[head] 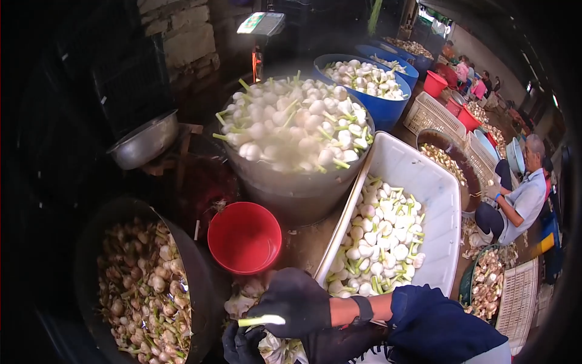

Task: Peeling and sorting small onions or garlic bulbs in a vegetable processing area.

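Note:
Both my hands wear dark gloves and meet low in the picture, over garlic skins. My right hand (pixel 295 302), with a black band on its wrist, is closed over the far end of a pale green garlic stem (pixel 261 321); the bulb end is hidden. Just below, my left hand (pixel 243 343) has bent fingers under the stem's left end; whether it grips the garlic, I cannot tell. A red plastic basin (pixel 244 239) stands beyond my hands. To the right, peeled garlic bulbs (pixel 382 241) with green stems lie in a white plastic tub (pixel 439 195).
Unpeeled garlic fills a dark drum (pixel 193 268) at left. A large tub (pixel 295 195) heaped with peeled garlic stands ahead, blue barrels (pixel 382 111) behind it. A metal bowl (pixel 145 141) sits back left, near a scale (pixel 261 23). A co-worker (pixel 523 195) sits at right beside a round vat.

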`<state>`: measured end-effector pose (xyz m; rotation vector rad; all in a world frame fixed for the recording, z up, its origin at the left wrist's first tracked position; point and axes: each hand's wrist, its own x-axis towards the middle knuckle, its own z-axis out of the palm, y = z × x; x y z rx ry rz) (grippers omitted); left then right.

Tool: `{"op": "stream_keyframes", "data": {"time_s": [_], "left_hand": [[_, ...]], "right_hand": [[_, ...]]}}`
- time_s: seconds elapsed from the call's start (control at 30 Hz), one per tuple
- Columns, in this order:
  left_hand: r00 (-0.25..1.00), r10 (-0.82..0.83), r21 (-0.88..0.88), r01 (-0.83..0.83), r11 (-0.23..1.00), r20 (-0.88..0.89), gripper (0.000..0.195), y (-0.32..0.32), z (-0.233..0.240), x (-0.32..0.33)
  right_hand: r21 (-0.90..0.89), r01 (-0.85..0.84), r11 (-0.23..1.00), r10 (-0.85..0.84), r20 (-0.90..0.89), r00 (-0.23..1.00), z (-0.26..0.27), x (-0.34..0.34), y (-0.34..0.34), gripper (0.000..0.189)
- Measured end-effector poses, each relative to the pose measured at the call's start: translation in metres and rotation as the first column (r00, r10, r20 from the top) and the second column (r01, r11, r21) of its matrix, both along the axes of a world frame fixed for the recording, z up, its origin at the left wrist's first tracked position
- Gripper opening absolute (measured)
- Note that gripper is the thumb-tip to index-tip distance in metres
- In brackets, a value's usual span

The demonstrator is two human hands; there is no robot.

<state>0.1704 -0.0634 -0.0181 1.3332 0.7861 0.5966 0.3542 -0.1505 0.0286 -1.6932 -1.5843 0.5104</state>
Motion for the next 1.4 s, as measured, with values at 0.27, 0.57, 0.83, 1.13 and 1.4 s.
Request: {"op": "stream_keyframes", "data": {"time_s": [0.27,0.57,0.83,1.13,1.4], "left_hand": [[0.985,-0.1,-0.129,0.082,0.988,-0.138,0.028,-0.02,0.009,0.008],[0.932,-0.281,-0.155,0.251,0.956,-0.229,0.026,-0.044,-0.009,0.021],[0.93,-0.299,-0.103,0.283,0.954,-0.215,0.026,-0.026,-0.001,-0.026],[0.907,-0.171,0.66,0.4,0.636,-0.385,0.014,0.01,0.021,-0.1],[0.985,-0.029,0.847,0.162,0.507,-0.171,0.014,0.083,0.038,-0.157]], "right_hand": [[0.592,0.559,0.58,-0.809,0.336,0.483,0.026,0.264,-0.04,0.041],[-0.184,0.889,0.419,-0.556,0.722,0.412,-0.022,0.362,-0.053,0.066],[0.039,0.668,0.743,-0.666,-0.056,0.744,0.018,0.294,-0.065,0.041],[-0.005,-0.03,1.0,0.03,0.06,0.998,0.08,0.078,0.087,0.027],[-0.318,-0.544,0.777,0.63,0.361,0.688,0.025,-0.095,0.261,0.028]]}}
